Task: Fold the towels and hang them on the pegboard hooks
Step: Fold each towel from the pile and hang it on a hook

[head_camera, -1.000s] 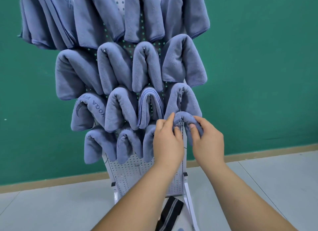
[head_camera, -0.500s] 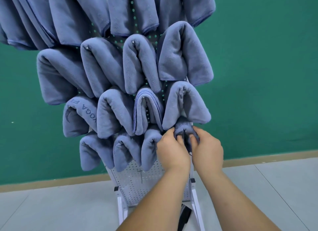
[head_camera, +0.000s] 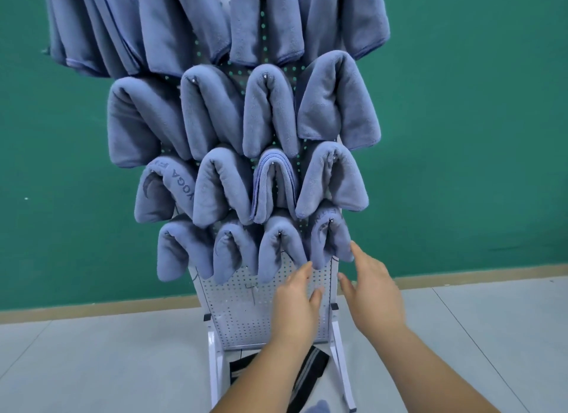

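Head view: the frame cuts off the top towels [head_camera: 264, 22], and towels hide most of the pegboard [head_camera: 246, 305]. The left hand [head_camera: 295, 302] and right hand [head_camera: 373, 292], fingers loose and empty, sit just beside the bottom-right towel [head_camera: 330, 243], which hangs on the board.

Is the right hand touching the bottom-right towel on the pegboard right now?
Cannot tell. In the head view the right hand has a straight finger at the edge of the bottom-right towel, but this single angle shows neither contact nor gap plainly.
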Tool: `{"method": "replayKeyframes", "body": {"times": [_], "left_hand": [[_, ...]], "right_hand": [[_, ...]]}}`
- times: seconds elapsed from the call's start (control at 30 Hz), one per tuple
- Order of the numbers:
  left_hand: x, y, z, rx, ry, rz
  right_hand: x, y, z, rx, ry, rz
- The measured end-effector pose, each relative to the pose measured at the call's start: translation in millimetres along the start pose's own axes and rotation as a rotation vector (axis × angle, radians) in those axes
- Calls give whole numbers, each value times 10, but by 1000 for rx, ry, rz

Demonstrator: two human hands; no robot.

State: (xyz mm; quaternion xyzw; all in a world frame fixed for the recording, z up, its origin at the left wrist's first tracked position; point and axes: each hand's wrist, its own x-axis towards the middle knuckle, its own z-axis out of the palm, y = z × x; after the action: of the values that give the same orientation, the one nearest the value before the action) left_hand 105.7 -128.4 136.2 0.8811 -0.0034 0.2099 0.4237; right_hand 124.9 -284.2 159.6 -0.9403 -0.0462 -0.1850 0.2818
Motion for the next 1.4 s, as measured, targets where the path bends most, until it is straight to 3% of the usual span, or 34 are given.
{"method": "replayKeyframes", "body": {"times": [0.27, 0.37, 0.5, 0.77, 1.03, 1.23, 1.3, 1.4], "left_hand": [[-751, -827, -430, 140, -411, -132], [-1025, -1173, -576, 172, -519, -231], [-1352, -1577, -714, 176, -576, -322], [-1571, -2015, -644, 172, -632, -409], [-2013, -2525, -519, 296, -793, -544], [-2523, -2855, -341, 297, -954, -619], [-2542, -2928, -309, 294, -949, -604], [-2507, -2978, -235, 231, -801, -630]], "right_hand": [[-542, 1, 84, -256, -361, -117], [-858, 76, 316, -201, -425, -20], [-1486, 239, 798, -138, -593, 122], [-1995, 338, 1374, -250, -1061, 55], [-2253, 154, 1913, -256, -1086, -90], [-2669, 325, 2231, -247, -1175, -82], [-2607, 321, 2291, -231, -1176, -61], [-2488, 331, 2395, -198, -1157, -11]]}}
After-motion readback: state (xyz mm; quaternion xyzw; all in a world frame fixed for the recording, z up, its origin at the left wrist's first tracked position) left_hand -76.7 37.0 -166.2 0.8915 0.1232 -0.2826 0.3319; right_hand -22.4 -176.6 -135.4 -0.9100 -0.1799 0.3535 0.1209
